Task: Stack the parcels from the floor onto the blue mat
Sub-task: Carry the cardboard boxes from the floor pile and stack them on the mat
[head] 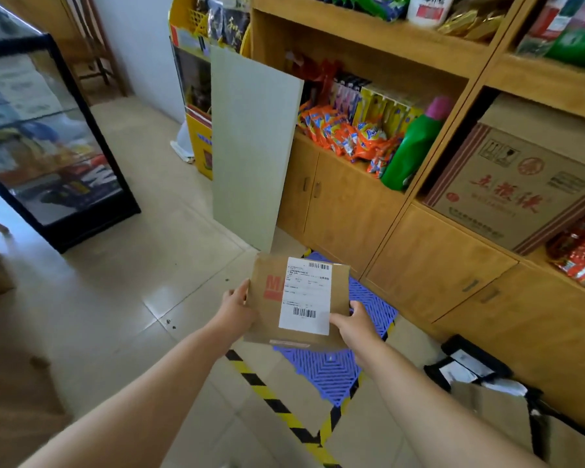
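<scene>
Left hand (236, 309) grips flat brown cardboard parcel with white label (298, 300) at its left edge | right hand (355, 327) fingers clasp its right edge | parcel held above blue plastic grid mat (328, 369) on tiled floor (122, 298)

Tiled floor (122, 298) bears blue mat (331, 369), seemingly parcels (470, 366).

One held parcel (298, 298), one blue mat (331, 369), two hands (238, 310).
</scene>
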The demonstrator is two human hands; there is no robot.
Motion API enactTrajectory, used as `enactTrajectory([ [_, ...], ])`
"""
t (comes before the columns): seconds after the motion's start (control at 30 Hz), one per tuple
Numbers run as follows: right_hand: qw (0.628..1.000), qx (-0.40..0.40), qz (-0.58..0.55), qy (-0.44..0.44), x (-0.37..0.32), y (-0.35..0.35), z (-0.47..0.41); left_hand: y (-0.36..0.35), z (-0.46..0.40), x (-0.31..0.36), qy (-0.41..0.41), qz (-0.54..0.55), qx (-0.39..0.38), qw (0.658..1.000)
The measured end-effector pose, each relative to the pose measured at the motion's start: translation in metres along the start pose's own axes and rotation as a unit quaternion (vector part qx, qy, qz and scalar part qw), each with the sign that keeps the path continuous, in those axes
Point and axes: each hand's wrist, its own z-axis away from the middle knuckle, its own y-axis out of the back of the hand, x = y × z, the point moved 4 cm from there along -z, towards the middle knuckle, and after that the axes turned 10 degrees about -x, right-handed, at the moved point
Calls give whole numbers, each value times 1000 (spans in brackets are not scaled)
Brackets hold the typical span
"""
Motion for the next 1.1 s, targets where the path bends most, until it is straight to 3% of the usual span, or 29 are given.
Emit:
enactTrajectory([
  [0.2,998,44,-23,-26,-18,-11,-41,29,-71,13,17,-17,-50,998],
  [0.37,996,75,-43,-35,-33,-5,-98,39,-136,37,3,-111,-71,991],
  [0.9,985,102,-83,-109,-109,-16,-290,92,-362,123,0,-150,-115,982],
  [1.1,968,153,-110,-167,-107,-22,-353,90,-454,123,15,-243,-203,949],
])
